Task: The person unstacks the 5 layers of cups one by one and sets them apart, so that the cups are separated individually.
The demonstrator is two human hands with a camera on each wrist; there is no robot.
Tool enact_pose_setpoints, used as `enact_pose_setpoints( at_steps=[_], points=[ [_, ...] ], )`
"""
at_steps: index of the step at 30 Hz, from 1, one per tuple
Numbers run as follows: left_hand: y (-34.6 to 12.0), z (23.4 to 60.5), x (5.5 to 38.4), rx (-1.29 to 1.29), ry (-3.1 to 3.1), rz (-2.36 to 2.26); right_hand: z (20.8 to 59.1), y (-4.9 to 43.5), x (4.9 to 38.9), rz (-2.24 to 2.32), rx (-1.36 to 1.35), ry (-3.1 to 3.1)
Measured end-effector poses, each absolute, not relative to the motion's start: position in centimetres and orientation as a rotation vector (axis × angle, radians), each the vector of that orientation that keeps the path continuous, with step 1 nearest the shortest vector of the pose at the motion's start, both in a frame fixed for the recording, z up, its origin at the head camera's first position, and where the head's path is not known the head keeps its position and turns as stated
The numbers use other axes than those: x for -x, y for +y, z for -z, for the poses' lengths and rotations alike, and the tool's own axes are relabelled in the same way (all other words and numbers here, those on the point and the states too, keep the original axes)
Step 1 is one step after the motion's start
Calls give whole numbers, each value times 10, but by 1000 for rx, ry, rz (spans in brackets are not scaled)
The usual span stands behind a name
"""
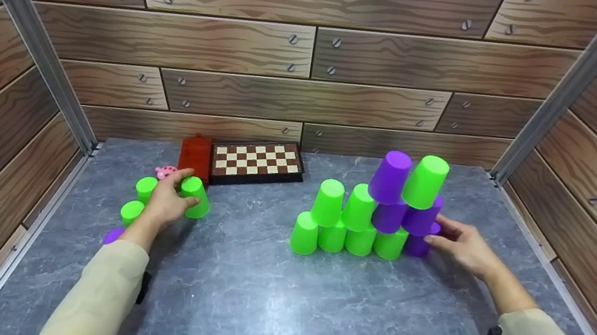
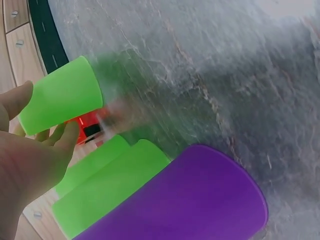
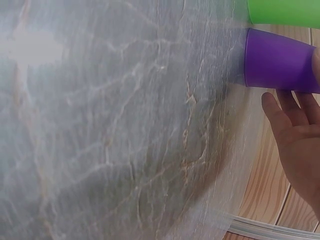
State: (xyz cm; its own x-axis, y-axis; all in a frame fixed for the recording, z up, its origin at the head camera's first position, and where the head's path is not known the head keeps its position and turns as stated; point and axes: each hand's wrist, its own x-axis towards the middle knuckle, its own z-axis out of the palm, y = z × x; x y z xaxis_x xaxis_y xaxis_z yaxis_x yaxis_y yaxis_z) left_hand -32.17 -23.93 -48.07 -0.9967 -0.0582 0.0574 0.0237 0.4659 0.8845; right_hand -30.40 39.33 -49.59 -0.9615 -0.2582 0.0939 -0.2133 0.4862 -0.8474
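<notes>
My left hand (image 1: 166,202) holds an upside-down green cup (image 1: 196,199) between thumb and fingers, tilted slightly. Beside that hand stand two green cups (image 1: 145,188) and a purple cup (image 2: 200,195), the latter partly hidden by my forearm in the head view. To the right rises a pyramid of upside-down cups: a bottom row of green cups (image 1: 305,234) ending in a purple cup (image 3: 275,60), a second row of green and purple, and on top a purple cup (image 1: 390,178) next to a green one (image 1: 426,183). My right hand (image 1: 466,249) touches the bottom row's purple end cup with extended fingers.
At the back lies a checkered game board (image 1: 257,161) with a dark frame. A red box (image 1: 195,158) adjoins its left side, and a small pink spotted toy (image 1: 165,172) sits near it. Wood-patterned walls (image 1: 312,51) enclose the grey marbled table (image 1: 261,298).
</notes>
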Motion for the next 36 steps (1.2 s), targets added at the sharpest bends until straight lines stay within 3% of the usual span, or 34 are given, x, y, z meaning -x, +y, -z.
enact_pose_setpoints(
  at_steps=[16, 36],
  points=[
    [-217, 407, 307, 187, -2568, 1604, 495, 394, 307, 1475, 439, 2698],
    [-63, 329, 310, 753, -2417, 1665, 496, 393, 305, 1479, 454, 2701]
  ],
)
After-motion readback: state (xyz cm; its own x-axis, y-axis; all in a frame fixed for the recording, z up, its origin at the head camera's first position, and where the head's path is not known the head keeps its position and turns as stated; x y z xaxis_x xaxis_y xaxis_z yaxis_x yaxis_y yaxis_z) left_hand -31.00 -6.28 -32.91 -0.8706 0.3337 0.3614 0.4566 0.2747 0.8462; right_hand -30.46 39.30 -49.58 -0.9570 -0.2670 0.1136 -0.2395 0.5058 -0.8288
